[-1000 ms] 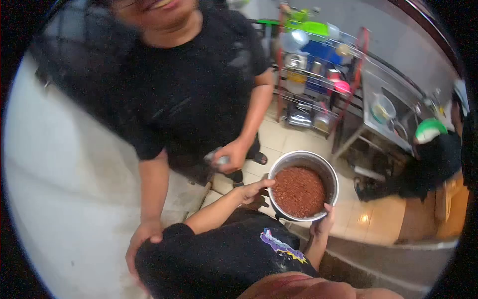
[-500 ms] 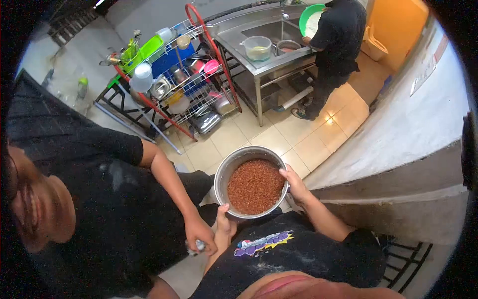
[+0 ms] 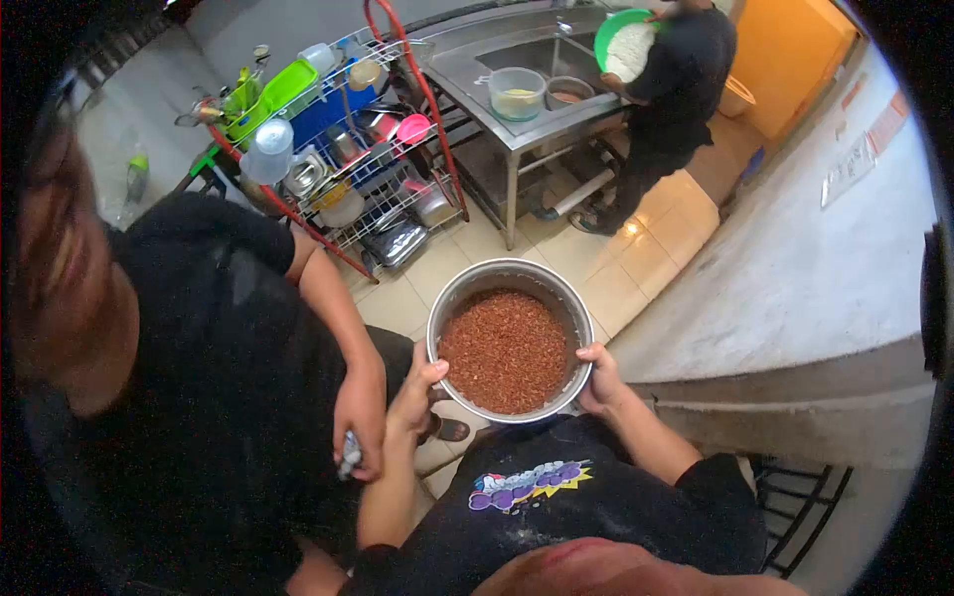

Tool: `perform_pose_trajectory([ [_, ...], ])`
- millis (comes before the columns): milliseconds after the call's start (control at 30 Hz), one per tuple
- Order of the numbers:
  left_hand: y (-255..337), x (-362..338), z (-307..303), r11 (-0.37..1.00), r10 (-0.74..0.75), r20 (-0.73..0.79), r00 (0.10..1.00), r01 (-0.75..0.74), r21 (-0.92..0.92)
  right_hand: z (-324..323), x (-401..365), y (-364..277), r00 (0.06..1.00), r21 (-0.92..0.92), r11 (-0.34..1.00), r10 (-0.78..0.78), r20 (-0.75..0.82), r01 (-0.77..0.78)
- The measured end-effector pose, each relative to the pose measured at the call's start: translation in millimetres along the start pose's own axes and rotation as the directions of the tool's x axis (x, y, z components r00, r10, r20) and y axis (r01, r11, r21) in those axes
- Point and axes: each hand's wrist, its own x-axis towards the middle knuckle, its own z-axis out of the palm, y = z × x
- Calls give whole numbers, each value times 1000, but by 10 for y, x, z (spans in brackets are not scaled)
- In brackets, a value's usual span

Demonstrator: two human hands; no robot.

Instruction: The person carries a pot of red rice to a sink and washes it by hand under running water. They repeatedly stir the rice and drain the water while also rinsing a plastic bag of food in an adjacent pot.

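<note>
One bystander in a black shirt [image 3: 209, 348] stands at 9 o'clock of the metal pot [image 3: 507, 276], one forearm hanging down and that person's fingers [image 3: 370, 412] curled about a small greyish item [image 3: 350, 455], too indistinct to name. A wire rack [image 3: 348, 233] full of kitchenware stands at 11 o'clock. The left hand [image 3: 410, 392] grips the pot at 8 o'clock, half open around its side, thumb over the rim; its other fingers are mostly hidden. The left forearm rises almost straight toward 12 o'clock. Between both hands the pot sits level or nearly so in front of the wearer's chest, mouth up, with reddish-brown grains [image 3: 507, 353] inside. The right hand [image 3: 600, 382] clasps it at 4 o'clock, also half open, thumb at the rim, its forearm slanting up toward 10 o'clock. At 1 o'clock, a person by the sink [image 3: 686, 94] holds a tilted green basin [image 3: 606, 42] with white contents.
</note>
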Motion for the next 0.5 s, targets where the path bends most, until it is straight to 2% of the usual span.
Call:
perform_pose_trajectory([
  [33,152,39,-49,997,12,34,999,-14,74,85,43,37,999,45,998,-50,-1,50],
  [67,264,89,-119,987,-49,43,998,42,153,108,99,84,995,-16,995,-94,-19,93],
  [100,371,153,-123,977,-4,47,999,-6,211,236,129,64,996,-31,995,-94,-7,93],
  [167,532,256,-203,983,-49,88,995,33,183,489,41,1,988,116,982,-152,-5,151],
  [200,464,335,-289,992,29,95,995,-41,119,450,-3,-66,994,145,984,-107,26,103],
  [233,464,426,-408,992,114,40,993,-116,54,467,-1,-68,994,137,986,-103,32,98],
  [333,597,476,-445,979,204,-4,979,-204,-4,389,19,-93,984,61,983,-171,-47,173],
  [367,582,525,-492,969,229,45,972,-224,-102,313,51,-106,986,55,985,-159,-42,161],
  [400,535,549,-505,951,258,92,962,-236,-199,243,84,-132,975,10,981,-189,-116,192],
  [433,382,549,-458,950,256,76,964,-236,-204,115,86,-136,957,-37,976,-220,-188,217],
  [500,286,541,-240,960,275,-198,941,-257,112,25,117,-215,940,-111,971,-235,-246,213],
])
